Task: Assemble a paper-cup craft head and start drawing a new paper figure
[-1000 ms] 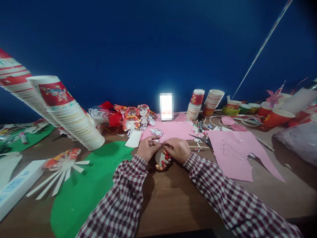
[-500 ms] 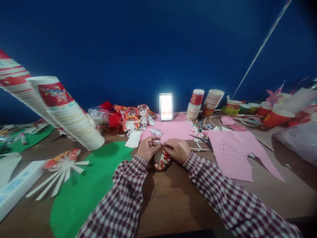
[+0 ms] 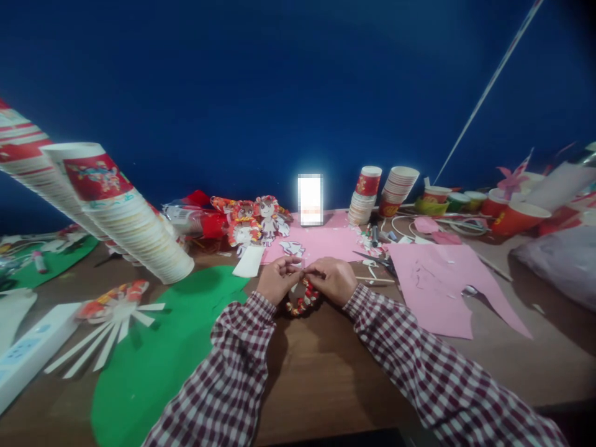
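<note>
A curled ring of red, yellow and white paper (image 3: 303, 305) hangs in a loop between my hands, over the brown table. My left hand (image 3: 278, 278) pinches at the ring's upper left, its fingertips closed. My right hand (image 3: 333, 279) is closed on the upper right part, its fingertips meeting those of the left. The fingers hide the spot where they meet. Just beyond them, a white paper cutout with a dark outline (image 3: 293, 248) lies on a pink sheet (image 3: 326, 242).
Tilted stacks of paper cups (image 3: 125, 211) rise at left above a green sheet (image 3: 153, 372). Paper figures (image 3: 267, 217) stand behind my left hand. Scissors (image 3: 377, 257) and a cut pink sheet (image 3: 433, 292) lie at right. A bright phone-shaped screen (image 3: 310, 198) stands at the back.
The loop's lower end has swung slightly left and up and looks rounder. Both hands keep their pinch in nearly the same place. The whole view has shifted a little.
</note>
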The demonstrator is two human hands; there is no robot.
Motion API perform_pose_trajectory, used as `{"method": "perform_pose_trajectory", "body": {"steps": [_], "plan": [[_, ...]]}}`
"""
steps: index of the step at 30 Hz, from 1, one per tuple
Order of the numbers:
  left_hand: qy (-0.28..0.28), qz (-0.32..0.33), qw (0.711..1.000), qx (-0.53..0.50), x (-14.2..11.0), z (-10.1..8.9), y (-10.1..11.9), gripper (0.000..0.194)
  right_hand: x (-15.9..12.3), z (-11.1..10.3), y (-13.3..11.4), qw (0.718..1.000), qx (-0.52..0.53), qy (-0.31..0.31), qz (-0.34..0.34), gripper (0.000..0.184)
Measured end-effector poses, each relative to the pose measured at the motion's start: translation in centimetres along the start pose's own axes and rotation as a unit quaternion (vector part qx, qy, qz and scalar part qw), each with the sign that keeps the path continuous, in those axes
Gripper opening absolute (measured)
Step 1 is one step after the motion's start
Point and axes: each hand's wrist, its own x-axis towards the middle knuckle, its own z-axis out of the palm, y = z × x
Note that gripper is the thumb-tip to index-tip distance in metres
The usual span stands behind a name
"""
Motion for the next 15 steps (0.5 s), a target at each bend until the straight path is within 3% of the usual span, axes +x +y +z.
{"method": "perform_pose_trajectory", "body": {"steps": [7,15], "plan": [[0.035,0.047,0.993,0.105,0.03,0.1,0.15,0.024,0.08,-0.29,-0.28,1.0,0.018,0.002,0.01,0.012],[0.015,0.08,0.985,0.149,-0.07,-0.12,-0.29,0.026,0.02,-0.19,-0.17,1.0,0.002,0.003,0.006,0.011]]}}
